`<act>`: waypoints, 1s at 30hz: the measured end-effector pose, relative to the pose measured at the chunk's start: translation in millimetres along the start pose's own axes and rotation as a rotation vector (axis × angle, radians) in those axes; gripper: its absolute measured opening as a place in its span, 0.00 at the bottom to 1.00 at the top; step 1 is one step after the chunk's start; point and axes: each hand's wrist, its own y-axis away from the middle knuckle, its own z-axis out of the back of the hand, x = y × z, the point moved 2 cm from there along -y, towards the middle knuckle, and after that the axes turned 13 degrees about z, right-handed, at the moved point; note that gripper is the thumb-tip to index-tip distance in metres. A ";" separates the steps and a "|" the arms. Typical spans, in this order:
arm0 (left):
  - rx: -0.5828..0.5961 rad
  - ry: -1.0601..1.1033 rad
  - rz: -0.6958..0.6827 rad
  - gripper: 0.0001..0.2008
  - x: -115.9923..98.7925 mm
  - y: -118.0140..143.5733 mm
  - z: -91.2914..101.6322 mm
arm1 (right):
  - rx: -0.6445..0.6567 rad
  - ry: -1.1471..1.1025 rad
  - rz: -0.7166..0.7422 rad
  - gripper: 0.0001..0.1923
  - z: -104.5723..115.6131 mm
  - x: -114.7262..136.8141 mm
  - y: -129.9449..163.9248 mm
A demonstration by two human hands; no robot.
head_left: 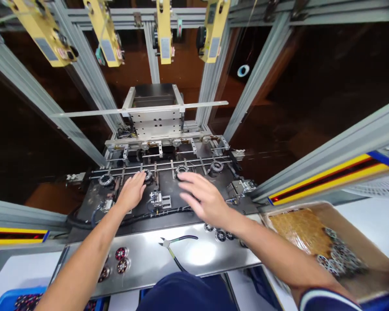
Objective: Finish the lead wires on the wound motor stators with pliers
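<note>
My left hand [132,191] lies flat, fingers stretched out, with its fingertips at a round ring-shaped fixture [147,174] on the black machine plate. The hand partly covers that fixture, and I see nothing gripped in it. My right hand [205,199] is open over the plate, its fingers apart. Its fingertips are close to another ring-shaped fixture [182,169]; whether they touch cannot be made out. More ring-shaped fixtures stand at the left end [106,180] and at the right end [216,167] of the row.
Diagonal cutters [172,244] lie spread on the steel ledge [149,270]. Dark reddish spoked wheels [122,265] sit left, silvery ones [220,235] right. A box [372,259] of wheels stands right, a blue tray [6,300] lower left. Yellow hoists [164,39] hang above.
</note>
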 end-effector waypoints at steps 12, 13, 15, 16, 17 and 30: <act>0.100 -0.219 -0.043 0.28 13.4 -20.4 -34.8 | 0.068 0.343 -0.535 0.10 4.4 105.2 247.5; 0.100 -0.223 -0.048 0.27 11.2 -21.8 -31.7 | 0.089 0.382 -0.516 0.11 -1.2 102.5 250.5; 0.095 -0.218 -0.063 0.24 4.9 -25.9 -22.3 | 0.131 0.425 -0.518 0.12 -10.5 87.7 254.1; 0.087 -0.207 -0.073 0.23 0.8 -27.9 -16.0 | 0.157 0.432 -0.529 0.12 -13.9 77.6 255.4; 0.073 -0.193 -0.081 0.23 -4.0 -28.9 -8.6 | 0.186 0.435 -0.544 0.12 -16.2 67.3 256.4; 0.417 0.596 0.151 0.25 -103.1 166.6 -20.9 | 0.394 0.020 -0.516 0.13 -32.6 41.0 247.3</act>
